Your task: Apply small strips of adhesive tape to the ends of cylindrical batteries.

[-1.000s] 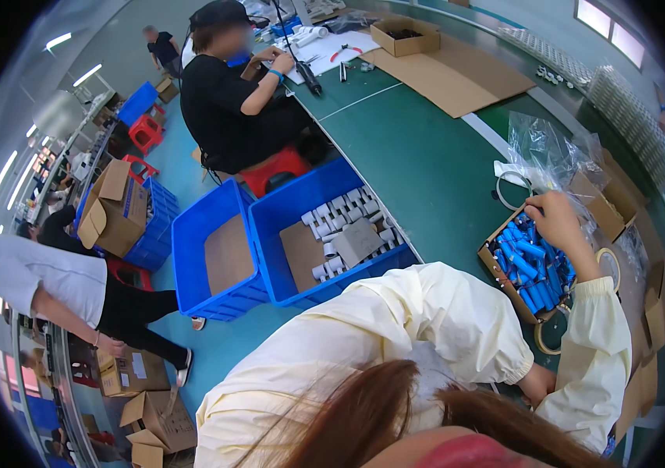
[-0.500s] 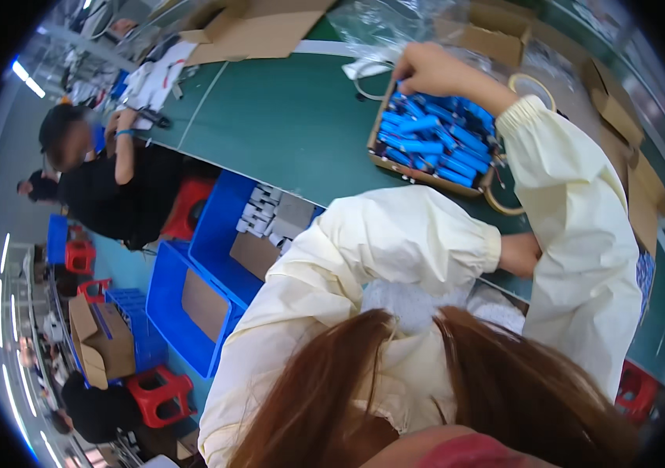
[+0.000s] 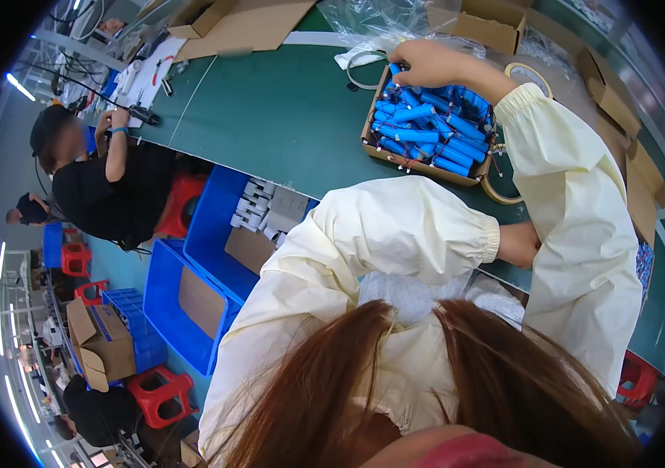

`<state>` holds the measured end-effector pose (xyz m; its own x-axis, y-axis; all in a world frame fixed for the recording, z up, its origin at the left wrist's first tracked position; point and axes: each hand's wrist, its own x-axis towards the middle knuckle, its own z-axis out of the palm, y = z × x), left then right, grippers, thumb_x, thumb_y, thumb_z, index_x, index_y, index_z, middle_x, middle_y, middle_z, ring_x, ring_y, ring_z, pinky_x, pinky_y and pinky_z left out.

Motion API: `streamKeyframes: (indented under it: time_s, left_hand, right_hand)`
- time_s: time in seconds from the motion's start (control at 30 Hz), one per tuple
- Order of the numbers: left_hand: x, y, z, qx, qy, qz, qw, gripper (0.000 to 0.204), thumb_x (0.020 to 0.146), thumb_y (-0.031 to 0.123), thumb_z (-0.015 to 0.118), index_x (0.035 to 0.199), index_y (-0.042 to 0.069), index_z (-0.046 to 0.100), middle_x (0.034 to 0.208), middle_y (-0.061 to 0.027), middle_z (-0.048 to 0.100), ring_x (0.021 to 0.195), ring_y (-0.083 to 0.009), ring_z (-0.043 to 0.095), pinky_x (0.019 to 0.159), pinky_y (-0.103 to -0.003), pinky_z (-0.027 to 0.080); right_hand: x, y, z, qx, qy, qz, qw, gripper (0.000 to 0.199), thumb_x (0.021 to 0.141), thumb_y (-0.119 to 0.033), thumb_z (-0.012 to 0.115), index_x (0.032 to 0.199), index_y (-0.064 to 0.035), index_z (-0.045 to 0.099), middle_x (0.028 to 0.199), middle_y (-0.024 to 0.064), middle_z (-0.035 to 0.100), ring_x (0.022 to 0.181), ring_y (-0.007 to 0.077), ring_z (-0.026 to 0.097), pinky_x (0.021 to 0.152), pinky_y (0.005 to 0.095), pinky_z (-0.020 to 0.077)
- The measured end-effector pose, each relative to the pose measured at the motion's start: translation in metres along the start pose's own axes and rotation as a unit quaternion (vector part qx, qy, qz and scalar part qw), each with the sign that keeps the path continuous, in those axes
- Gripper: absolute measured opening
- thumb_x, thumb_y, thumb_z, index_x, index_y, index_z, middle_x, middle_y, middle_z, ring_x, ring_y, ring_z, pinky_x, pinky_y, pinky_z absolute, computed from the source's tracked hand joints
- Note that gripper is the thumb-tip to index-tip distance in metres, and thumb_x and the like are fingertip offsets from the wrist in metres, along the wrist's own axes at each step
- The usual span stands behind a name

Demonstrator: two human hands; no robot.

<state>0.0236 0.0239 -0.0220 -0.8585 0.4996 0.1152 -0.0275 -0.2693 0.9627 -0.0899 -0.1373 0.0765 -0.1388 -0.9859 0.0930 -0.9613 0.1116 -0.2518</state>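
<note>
A shallow cardboard box (image 3: 424,169) on the green table is heaped with blue cylindrical batteries (image 3: 414,114) that have thin wires and small white connectors. My right hand (image 3: 435,64) reaches over its far left corner, fingers bent down and closed around the end of one blue battery (image 3: 395,69). Lower down, my left hand (image 3: 517,243) lies across the table's near edge. The right sleeve covers its fingers, so what it holds, if anything, is hidden.
Tape rolls (image 3: 531,76) lie right of the box, beside opened cardboard cartons (image 3: 492,30) and clear plastic bags (image 3: 383,19). Blue bins (image 3: 192,312), one holding white parts, stand left below the table. A co-worker (image 3: 110,183) sits at the far left, near red stools (image 3: 162,396).
The view has shifted slightly. My right hand stays at the box's far left corner, its closed fingers now by a blue battery end. My left hand has barely moved.
</note>
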Motion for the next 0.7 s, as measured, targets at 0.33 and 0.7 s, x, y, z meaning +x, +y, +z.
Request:
streamKeyframes:
  time_s: [0.33, 0.7]
  left_hand:
    - [0.005, -0.009, 0.0, 0.033, 0.047, 0.11, 0.992, 0.044, 0.072, 0.018, 0.061, 0.113, 0.005, 0.052, 0.07, -0.0037, 0.056, 0.051, -0.0068, 0.044, 0.045, -0.022, 0.037]
    - [0.004, -0.006, -0.003, 0.015, -0.009, 0.022, 1.0, 0.066, 0.075, 0.022, 0.067, 0.129, 0.003, 0.035, 0.135, -0.0105, 0.035, 0.124, -0.022, 0.03, 0.103, -0.033, 0.021]
  right_hand:
    - [-0.002, 0.001, -0.003, -0.014, 0.002, -0.043, 0.999, 0.042, 0.07, -0.031, 0.067, 0.093, 0.0039, 0.058, 0.091, 0.0218, 0.059, 0.089, 0.0347, 0.057, 0.075, 0.0376, 0.0458]
    - [-0.005, -0.008, -0.012, 0.0, -0.023, -0.015, 1.0, 0.041, 0.072, -0.03, 0.066, 0.093, 0.0028, 0.055, 0.092, 0.0203, 0.056, 0.087, 0.0337, 0.055, 0.074, 0.0377, 0.0435]
